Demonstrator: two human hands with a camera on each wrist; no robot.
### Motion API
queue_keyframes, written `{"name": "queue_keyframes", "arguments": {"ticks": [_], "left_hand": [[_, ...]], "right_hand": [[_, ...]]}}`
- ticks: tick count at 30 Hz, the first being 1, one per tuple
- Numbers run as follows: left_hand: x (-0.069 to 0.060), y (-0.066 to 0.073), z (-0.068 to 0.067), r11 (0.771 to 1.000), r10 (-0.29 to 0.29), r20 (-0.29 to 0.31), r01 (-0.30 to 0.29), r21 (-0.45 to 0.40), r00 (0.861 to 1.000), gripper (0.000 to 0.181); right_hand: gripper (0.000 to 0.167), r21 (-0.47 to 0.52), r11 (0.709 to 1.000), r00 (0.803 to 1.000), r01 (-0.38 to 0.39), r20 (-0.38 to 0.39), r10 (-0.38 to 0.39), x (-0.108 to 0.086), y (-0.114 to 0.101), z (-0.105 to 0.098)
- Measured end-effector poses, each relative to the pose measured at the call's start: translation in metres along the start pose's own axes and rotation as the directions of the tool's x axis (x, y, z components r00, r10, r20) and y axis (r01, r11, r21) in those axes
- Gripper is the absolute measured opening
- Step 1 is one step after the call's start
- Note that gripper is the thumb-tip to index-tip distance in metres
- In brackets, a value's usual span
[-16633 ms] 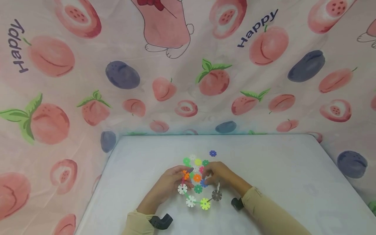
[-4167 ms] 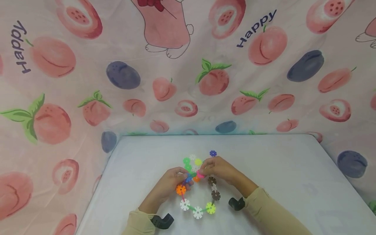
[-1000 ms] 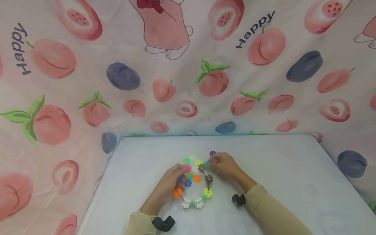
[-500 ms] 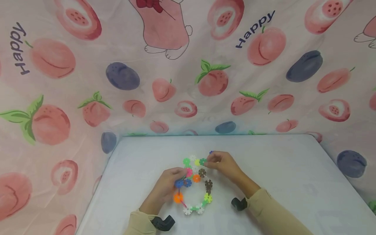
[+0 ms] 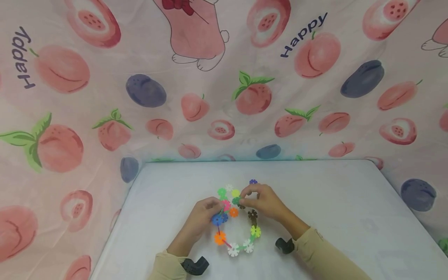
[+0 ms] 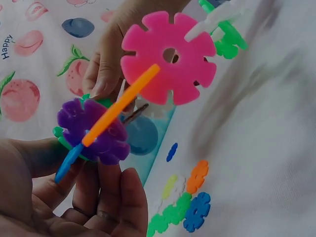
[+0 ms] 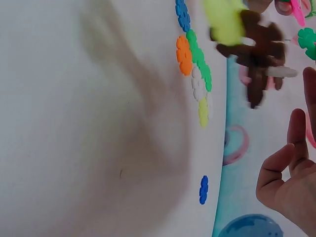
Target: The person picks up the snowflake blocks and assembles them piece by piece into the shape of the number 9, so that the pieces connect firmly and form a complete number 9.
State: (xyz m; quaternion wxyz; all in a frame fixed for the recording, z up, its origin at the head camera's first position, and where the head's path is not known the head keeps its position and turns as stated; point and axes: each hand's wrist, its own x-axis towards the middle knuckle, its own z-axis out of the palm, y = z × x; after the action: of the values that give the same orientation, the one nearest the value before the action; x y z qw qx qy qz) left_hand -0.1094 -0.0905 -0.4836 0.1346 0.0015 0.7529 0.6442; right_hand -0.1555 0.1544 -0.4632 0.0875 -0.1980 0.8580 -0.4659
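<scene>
A chain of interlocking plastic snowflake discs hangs in a loop between the hands: pink [image 5: 226, 205], blue [image 5: 217, 219], orange [image 5: 219, 238], white [image 5: 233, 250], yellow [image 5: 256, 231] and brown [image 5: 252, 214]. My left hand [image 5: 199, 217] pinches it near the pink disc; in the left wrist view its thumb is by a purple disc [image 6: 94, 131] with green behind. My right hand [image 5: 266, 202] holds a green disc [image 5: 236, 201] at its fingertips, close to the pink one. A brown disc just under the right fingertips is partly hidden.
Loose discs lie on the white table [image 5: 315, 202] beyond the loop, among them orange [image 5: 233, 212], light green [image 5: 222, 192] and yellow [image 5: 235, 192]. A dark blue disc [image 5: 253, 181] lies farther back. Printed cloth hangs behind. Black devices [image 5: 195, 266] sit at both wrists.
My right hand has picked the green disc up from the table and moved it left toward the pink disc. The loop has shifted slightly right and nearer to the person.
</scene>
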Motion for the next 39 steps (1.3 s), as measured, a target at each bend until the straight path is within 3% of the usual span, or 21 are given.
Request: {"name": "queue_keyframes", "arguments": {"ticks": [6,18,26,39], "left_hand": [[0.001,-0.001,0.000,1.000,0.010,0.018,-0.010,0.007,1.000,0.026],[0.001,0.005,0.002,1.000,0.014,0.029,-0.014,-0.008,0.999,0.023],[0.000,0.005,0.004,0.999,0.018,0.046,-0.017,-0.041,0.999,0.025],[-0.004,0.004,0.012,0.999,0.044,-0.086,-0.042,0.029,0.995,0.022]], "right_hand": [[0.010,-0.029,0.998,0.999,0.054,0.002,-0.054,0.000,-0.002,0.002],[0.013,-0.015,0.998,0.998,0.060,-0.019,-0.061,-0.002,-0.005,0.006],[0.013,-0.114,0.983,0.988,0.141,-0.053,-0.147,-0.004,-0.007,0.010],[0.017,-0.099,0.938,0.933,0.332,-0.109,-0.342,-0.006,-0.006,0.015]]}}
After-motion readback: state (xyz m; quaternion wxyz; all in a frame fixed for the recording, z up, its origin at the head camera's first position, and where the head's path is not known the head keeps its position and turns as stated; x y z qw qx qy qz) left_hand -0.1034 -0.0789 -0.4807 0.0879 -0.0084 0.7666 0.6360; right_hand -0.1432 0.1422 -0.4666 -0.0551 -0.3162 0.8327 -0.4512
